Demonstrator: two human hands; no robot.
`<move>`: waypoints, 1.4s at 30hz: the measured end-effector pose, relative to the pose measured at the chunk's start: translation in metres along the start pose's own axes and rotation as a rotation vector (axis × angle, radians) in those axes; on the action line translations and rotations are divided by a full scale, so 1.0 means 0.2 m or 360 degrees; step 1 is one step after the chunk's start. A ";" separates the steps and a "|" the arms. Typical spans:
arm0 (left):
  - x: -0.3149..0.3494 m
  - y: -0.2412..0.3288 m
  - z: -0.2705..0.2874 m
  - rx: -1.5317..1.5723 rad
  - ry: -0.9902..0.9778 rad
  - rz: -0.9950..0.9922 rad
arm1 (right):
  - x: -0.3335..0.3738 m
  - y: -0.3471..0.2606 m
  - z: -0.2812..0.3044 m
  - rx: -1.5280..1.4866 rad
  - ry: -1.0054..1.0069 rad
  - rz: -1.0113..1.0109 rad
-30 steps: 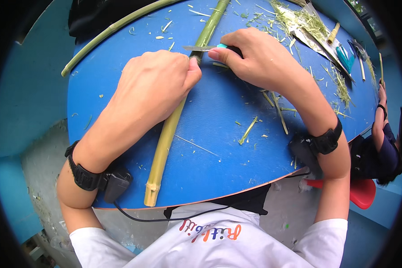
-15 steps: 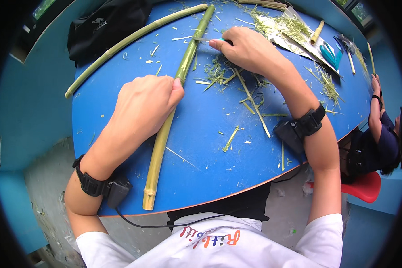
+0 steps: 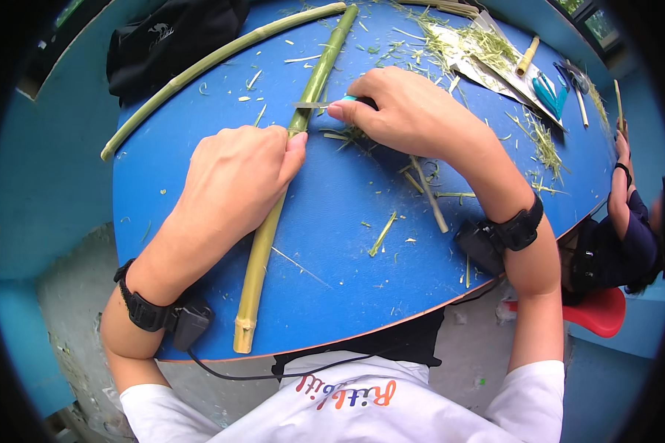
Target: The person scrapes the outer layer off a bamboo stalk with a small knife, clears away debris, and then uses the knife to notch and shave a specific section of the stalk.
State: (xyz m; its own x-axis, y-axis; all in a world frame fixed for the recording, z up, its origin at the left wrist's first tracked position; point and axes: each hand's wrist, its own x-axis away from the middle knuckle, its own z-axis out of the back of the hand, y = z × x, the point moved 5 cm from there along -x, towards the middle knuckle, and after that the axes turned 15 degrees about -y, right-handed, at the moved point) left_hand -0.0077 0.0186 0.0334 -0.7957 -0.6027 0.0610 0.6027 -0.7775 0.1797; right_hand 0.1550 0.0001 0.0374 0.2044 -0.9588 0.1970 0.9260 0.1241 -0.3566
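Note:
A bamboo pole, green on its far part and yellowish on its near part, lies lengthwise on the blue table. Wrapped around its middle is my left hand, closed and pressing from above. My right hand grips a knife whose handle shows teal and black between the fingers. The thin blade rests across the green part of the pole, just beyond my left hand. Thin shavings lie beside the blade, partly hidden under my right hand.
A second, curved bamboo pole lies at the far left beside a black bag. Shavings cover a white sheet at the far right, near teal-handled tools. Another person sits at the right on a red stool.
My right hand has drawn the knife nearer along the pole, toward my left hand. My left hand keeps its hold in about the same place.

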 end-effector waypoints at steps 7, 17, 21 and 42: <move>0.00 -0.01 0.00 -0.0096 0.0005 0.0054 | -0.03 -0.02 0.01 0.0061 0.0039 -0.0147; -0.02 0.01 0.01 -0.0055 -0.0033 0.0098 | -0.08 0.30 0.11 0.0355 0.0401 -0.0440; -0.02 -0.01 -0.01 -0.0036 0.0065 -0.0016 | -0.09 0.24 0.06 0.0386 0.0353 -0.0454; -0.01 0.01 -0.01 0.0124 0.0125 -0.0057 | 0.02 0.00 -0.02 0.0055 0.0022 -0.0003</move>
State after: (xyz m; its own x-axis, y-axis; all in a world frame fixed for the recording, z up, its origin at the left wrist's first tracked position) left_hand -0.0053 0.0185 0.0319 -0.8075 -0.5893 -0.0235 0.5649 -0.7843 0.2565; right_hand 0.1544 -0.0053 0.0338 0.1983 -0.9625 0.1850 0.9369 0.1307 -0.3243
